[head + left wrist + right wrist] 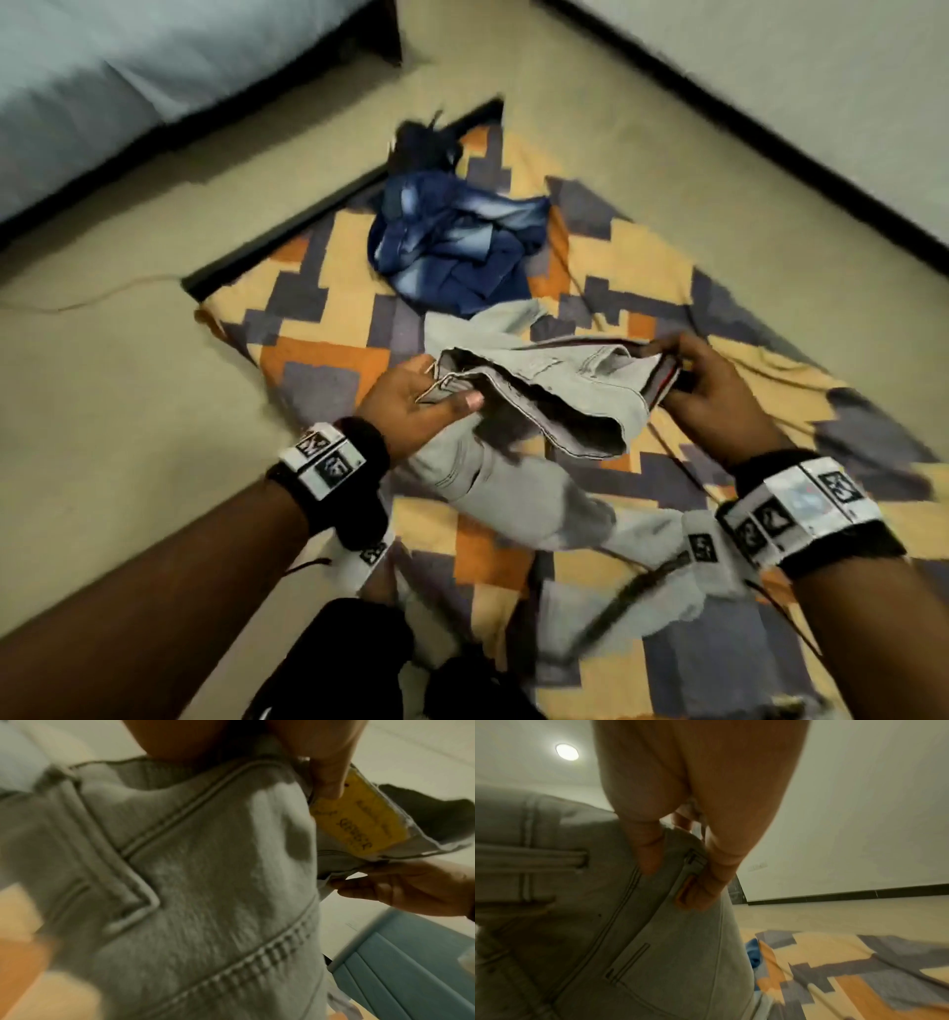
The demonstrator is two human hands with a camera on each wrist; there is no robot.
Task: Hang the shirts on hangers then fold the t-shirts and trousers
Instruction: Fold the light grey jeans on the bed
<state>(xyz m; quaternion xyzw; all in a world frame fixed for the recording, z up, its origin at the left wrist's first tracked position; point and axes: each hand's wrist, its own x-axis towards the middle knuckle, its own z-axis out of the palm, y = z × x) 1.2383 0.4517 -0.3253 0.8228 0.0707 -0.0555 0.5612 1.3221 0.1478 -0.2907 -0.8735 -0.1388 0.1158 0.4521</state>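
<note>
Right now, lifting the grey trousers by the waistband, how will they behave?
Probably floppy: the grey trousers sag between left hand and right hand, legs trailing on the patterned blanket. Thick stitched seams suggest fairly heavy denim, unlikely to slip.

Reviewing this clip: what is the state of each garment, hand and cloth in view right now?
Grey trousers: lifted at the waistband, legs trailing on the mat.
Left hand: grip on one waistband end.
Right hand: grip on the other end.
Blue jeans: crumpled, unfolded.
Patterned mat: spread on the floor.

Two pairs of trousers: one grey (539,380) (held), one blue denim (452,241); one patterned sheet (318,303); two hands.
</note>
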